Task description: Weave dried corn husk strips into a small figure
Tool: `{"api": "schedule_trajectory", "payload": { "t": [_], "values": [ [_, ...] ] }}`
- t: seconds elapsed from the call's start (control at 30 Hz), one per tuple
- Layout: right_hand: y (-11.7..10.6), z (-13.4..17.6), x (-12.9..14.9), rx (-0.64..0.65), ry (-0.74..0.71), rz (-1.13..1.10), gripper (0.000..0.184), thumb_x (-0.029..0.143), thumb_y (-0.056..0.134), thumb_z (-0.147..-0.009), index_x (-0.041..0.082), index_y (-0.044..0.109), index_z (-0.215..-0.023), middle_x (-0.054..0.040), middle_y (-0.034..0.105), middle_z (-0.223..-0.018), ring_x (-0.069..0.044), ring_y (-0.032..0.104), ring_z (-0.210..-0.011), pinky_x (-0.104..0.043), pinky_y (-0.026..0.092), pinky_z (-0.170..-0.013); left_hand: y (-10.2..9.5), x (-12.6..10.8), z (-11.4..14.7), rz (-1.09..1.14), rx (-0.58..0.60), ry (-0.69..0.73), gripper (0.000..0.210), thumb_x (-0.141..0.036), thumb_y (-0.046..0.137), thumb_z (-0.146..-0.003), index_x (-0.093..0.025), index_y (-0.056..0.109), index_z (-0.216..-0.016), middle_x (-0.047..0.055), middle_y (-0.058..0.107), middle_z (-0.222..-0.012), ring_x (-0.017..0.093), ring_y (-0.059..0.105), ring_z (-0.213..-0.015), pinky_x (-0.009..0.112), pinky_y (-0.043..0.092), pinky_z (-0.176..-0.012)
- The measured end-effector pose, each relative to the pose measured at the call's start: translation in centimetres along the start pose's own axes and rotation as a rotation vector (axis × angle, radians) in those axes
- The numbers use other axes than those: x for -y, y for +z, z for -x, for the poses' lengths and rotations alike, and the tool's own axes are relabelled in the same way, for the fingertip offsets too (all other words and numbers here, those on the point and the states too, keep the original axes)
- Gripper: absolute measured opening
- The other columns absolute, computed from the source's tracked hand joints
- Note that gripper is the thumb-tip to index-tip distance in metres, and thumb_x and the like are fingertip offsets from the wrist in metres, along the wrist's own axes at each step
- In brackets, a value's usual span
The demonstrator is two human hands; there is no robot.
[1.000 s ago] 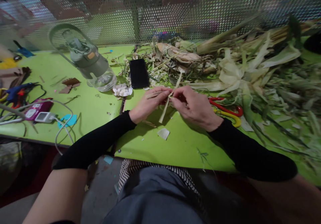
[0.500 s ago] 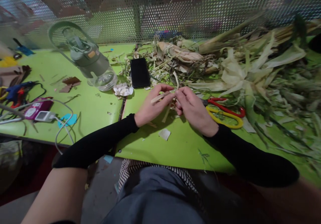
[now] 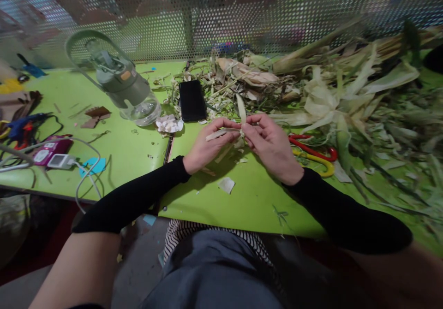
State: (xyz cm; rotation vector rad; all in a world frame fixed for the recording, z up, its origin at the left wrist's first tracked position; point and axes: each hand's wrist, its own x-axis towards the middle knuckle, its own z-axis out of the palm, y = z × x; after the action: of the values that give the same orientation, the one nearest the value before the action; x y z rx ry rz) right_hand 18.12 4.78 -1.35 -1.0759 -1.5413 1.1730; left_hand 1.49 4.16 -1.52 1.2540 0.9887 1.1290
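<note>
Pale corn husk strips (image 3: 241, 108) are pinched between my two hands above the green table (image 3: 194, 196). My left hand (image 3: 206, 146) is closed, with one strip lying between its thumb and forefinger and sticking out to the left. Fingertips of my right hand (image 3: 273, 147) grip the same husk where the strips meet, and one strip stands up from there. How the strips are joined is hidden by the fingers. Beside my right wrist lie scissors (image 3: 313, 150) with one red and one yellow handle, partly covered by the hand. A small pale scrap (image 3: 226, 185) rests below the hands.
A large heap of corn husks (image 3: 325, 97) spreads over the back and right. A black phone (image 3: 192, 100), crumpled tissue (image 3: 169, 123) and a green-lidded bottle (image 3: 126, 85) stand or lie left of it. Farther left are a purple device (image 3: 51, 151) with cables and a blue glue gun (image 3: 29, 124).
My right hand has shifted slightly and turned, covering more of the scissors. The raised husk strip now shows its broad side and leans a little to the left.
</note>
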Motion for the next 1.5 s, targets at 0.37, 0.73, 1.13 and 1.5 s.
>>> {"api": "schedule_trajectory", "payload": {
  "t": [0.37, 0.73, 1.13, 1.5],
  "values": [
    [0.4, 0.1, -1.0, 0.007, -0.113, 0.111, 0.035, 0.059, 0.065, -0.093, 0.026, 0.052, -0.094, 0.0053, 0.051, -0.068, -0.012, 0.05, -0.055, -0.026, 0.04, -0.048, 0.9, -0.2, 0.4, 0.088, 0.059, -0.156, 0.004, -0.02, 0.055, -0.1, -0.018, 0.053, -0.097, -0.004, 0.06, -0.078, 0.006, 0.058, -0.064, 0.021, 0.051, -0.067],
    [0.1, 0.0, -0.3, -0.072, -0.028, -0.001, 0.033, 0.053, 0.071, -0.088, 0.025, 0.054, -0.088, 0.0058, 0.047, -0.063, -0.01, 0.039, -0.05, -0.026, 0.029, -0.046, 1.0, -0.6, 0.6, -0.074, 0.161, -0.096, 0.011, -0.01, 0.061, -0.089, -0.016, 0.054, -0.096, -0.003, 0.059, -0.083, 0.003, 0.047, -0.057, 0.019, 0.041, -0.055],
    [-0.1, -0.5, -0.9, -0.068, 0.04, -0.108, 0.031, 0.048, 0.074, -0.087, 0.025, 0.053, -0.088, 0.0079, 0.04, -0.059, -0.008, 0.028, -0.046, -0.027, 0.019, -0.044, 0.3, -0.6, 0.6, -0.021, 0.238, -0.107, 0.011, -0.014, 0.065, -0.087, -0.016, 0.057, -0.095, -0.003, 0.063, -0.08, 0.006, 0.054, -0.06, 0.022, 0.045, -0.062],
    [-0.3, 0.1, 0.7, 0.074, -0.099, 0.201, 0.026, 0.041, 0.073, -0.087, 0.021, 0.062, -0.098, 0.0052, 0.049, -0.066, -0.011, 0.044, -0.057, -0.027, 0.033, -0.053, -0.3, -1.0, 0.4, -0.16, 0.014, -0.018, 0.014, -0.023, 0.063, -0.092, -0.016, 0.055, -0.082, -0.002, 0.059, -0.074, 0.008, 0.05, -0.067, 0.022, 0.04, -0.065]
  ]
}}
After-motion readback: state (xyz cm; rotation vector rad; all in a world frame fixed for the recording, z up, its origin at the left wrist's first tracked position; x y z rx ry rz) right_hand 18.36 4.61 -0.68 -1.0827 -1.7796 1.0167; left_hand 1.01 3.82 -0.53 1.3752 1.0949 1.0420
